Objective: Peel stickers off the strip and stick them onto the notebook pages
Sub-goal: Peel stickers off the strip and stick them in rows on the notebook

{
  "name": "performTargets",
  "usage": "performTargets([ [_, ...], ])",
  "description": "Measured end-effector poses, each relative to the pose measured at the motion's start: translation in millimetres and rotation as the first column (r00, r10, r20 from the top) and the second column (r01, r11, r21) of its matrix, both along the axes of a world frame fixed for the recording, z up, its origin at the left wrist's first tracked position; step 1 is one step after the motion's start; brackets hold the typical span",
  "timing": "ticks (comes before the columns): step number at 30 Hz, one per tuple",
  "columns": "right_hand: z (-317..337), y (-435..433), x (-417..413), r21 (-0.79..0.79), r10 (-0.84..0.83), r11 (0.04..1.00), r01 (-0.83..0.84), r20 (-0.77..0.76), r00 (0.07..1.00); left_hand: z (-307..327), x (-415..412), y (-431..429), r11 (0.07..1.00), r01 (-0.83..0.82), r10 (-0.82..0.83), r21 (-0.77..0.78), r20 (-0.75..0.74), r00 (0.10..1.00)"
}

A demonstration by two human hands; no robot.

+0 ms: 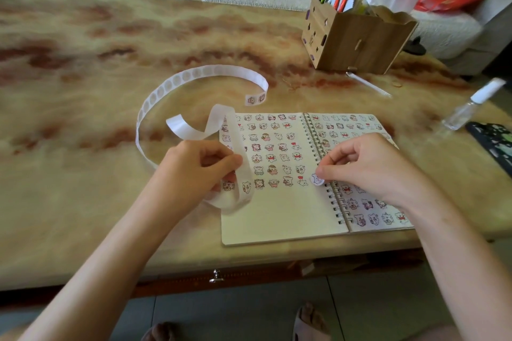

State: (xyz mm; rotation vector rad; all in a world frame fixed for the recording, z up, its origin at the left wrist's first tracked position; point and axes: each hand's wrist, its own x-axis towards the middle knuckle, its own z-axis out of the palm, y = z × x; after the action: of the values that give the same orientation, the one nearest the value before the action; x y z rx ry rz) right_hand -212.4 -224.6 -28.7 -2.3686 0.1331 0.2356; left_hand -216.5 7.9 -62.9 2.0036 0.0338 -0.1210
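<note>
Fingers (322, 173) of the right hand (368, 166): thumb and forefinger closed together, pinching a round sticker (316, 180) low on the left page, just beside the spiral binding (314, 135). Cannot tell whether it touches the paper. The left hand (194, 171) has its fingers curled and clamped on the white strip (177, 83), which twists over the page edge and loops away across the tabletop (83, 202). The notebook (277, 219) lies open and flat, with rows of small cartoon stickers on both pages. Beyond it stands a wooden pen holder (357, 41), and a clear bottle (468, 105) lies to the right.
</note>
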Motion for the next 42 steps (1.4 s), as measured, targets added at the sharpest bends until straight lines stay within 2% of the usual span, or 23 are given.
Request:
performTargets([
  [12,-1.6,0.8,0.3,-0.034,0.011,0.999,-0.010,0.031,0.999,1.1,-0.4,-0.9,1.000,-0.009,0.009,0.005,0.004,1.000],
  [28,-7.9,10.8,-4.1,-0.286,0.016,0.958,0.014,0.103,0.995,1.3,-1.2,-0.9,1.000,-0.014,0.014,0.022,0.002,1.000],
  [37,-12.3,1.6,1.0,-0.228,0.050,0.973,-0.030,0.084,0.995,-0.5,0.5,-0.9,1.000,-0.018,0.017,0.025,0.005,1.000],
  [42,-16.0,-1.6,4.3,-0.167,0.066,0.984,-0.066,-0.005,0.998,-2.3,0.6,0.7,1.000,-0.018,0.018,0.022,0.000,1.000],
])
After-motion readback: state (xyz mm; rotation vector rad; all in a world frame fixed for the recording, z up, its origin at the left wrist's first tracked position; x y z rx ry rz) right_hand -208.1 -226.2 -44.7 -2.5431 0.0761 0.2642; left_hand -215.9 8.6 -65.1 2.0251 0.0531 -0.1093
